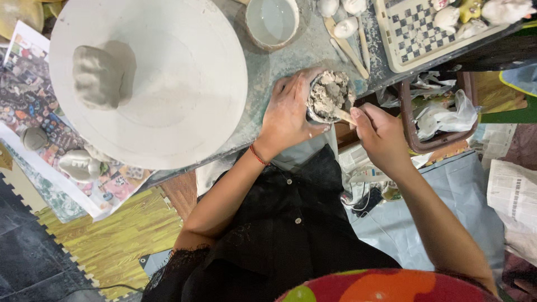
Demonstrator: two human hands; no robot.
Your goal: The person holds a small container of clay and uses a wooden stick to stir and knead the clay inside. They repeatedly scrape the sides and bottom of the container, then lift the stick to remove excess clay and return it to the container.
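Now the left hand [288, 114] grips an upright clay-filled cup [329, 96], while the right hand [380, 134] grips a wooden stick [345, 116] angled into it.

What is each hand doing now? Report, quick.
Left hand: closed around a small cup of clay scraps.
Right hand: closed on a wooden stick.

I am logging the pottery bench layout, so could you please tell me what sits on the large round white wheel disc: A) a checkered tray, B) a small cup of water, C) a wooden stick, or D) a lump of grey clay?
D: a lump of grey clay rests on the left part of the large round white wheel disc, while the round cup of water stands off it on the bench.
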